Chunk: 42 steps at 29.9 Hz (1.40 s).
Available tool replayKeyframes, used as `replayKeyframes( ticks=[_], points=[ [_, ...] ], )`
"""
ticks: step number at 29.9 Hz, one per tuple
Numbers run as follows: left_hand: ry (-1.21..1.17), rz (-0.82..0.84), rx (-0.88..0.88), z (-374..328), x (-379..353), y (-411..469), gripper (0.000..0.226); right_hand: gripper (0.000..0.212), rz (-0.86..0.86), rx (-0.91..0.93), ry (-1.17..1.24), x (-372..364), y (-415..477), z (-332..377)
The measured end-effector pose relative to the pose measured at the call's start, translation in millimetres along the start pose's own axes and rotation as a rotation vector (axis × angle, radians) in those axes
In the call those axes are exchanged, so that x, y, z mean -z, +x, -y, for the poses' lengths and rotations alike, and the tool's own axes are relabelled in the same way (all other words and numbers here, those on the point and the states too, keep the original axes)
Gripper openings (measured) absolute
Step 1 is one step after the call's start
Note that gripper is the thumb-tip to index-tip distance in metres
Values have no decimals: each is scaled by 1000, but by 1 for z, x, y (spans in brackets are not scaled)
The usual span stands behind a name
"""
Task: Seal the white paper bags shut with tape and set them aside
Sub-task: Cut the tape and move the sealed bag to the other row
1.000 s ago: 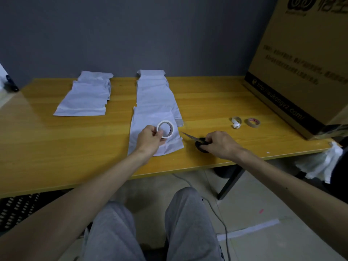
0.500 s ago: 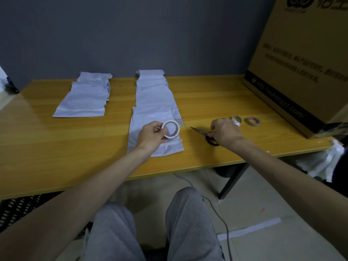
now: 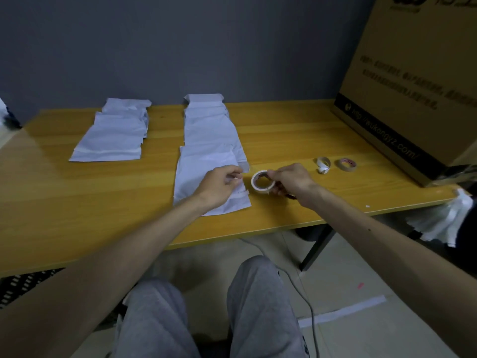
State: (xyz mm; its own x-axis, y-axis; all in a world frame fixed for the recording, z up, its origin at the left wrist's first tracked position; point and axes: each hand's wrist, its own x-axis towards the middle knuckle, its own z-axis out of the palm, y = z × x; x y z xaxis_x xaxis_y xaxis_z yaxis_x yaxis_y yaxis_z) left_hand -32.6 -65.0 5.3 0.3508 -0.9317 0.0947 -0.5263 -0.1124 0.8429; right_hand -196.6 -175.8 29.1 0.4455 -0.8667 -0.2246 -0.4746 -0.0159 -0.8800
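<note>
A white paper bag (image 3: 204,174) lies flat near the table's front edge, at the near end of a row of white bags (image 3: 206,125). My right hand (image 3: 291,180) grips a white tape roll (image 3: 262,182) just right of that bag. My left hand (image 3: 220,186) rests over the bag's right side, and its fingertips pinch what looks like the tape's free end beside the roll. A dark bit shows under my right palm; I cannot tell whether it is the scissors. A second pile of white bags (image 3: 113,136) lies at the back left.
Two more tape rolls, one white (image 3: 323,164) and one brown (image 3: 347,164), lie right of my hands. A large cardboard box (image 3: 413,86) fills the table's right end. White paper (image 3: 444,223) hangs past the right corner. The wooden table (image 3: 77,208) ends above my knees.
The tape roll has passed from my left hand to my right hand, which came back left from the scissors. My left hand now pinches at the roll's edge over the bag.
</note>
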Motion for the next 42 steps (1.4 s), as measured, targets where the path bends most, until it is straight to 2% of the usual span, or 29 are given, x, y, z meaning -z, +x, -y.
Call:
replayKeyframes(
  ticks=[2,5,8,10,12,14,17,21,26,34,38,42],
  points=[
    [136,89,-89,3,3,1,31,33,-28,-12,-78,2,2,-4],
    [287,211,-127,3,6,5,36,32,-75,43,-309,1,3,-4],
    [341,249,-130,5,8,9,43,33,-159,144,-622,-2,5,-6],
    [375,273,-138,6,10,10,48,29,-218,219,-672,-2,2,-7],
    [420,307,-145,8,12,13,52,26,-214,269,-608,-3,-5,-6],
    [470,344,-166,9,13,16,55,25,-141,253,-478,-8,-16,-4],
    [510,405,-205,6,13,20,57,29,-37,209,-439,-21,-31,-3],
    [565,503,-252,1,14,28,42,22,-8,158,-440,-38,-36,-8],
    [670,550,-277,-3,15,41,22,27,8,97,-446,-49,-35,-11],
    [595,501,-176,-11,17,43,14,7,8,140,-413,-48,-34,-11],
    [492,580,-207,-20,18,45,21,11,-21,152,-384,-48,-33,-14],
    [329,579,-99,-20,18,47,22,18,-69,219,-291,-46,-33,-12]
  ],
)
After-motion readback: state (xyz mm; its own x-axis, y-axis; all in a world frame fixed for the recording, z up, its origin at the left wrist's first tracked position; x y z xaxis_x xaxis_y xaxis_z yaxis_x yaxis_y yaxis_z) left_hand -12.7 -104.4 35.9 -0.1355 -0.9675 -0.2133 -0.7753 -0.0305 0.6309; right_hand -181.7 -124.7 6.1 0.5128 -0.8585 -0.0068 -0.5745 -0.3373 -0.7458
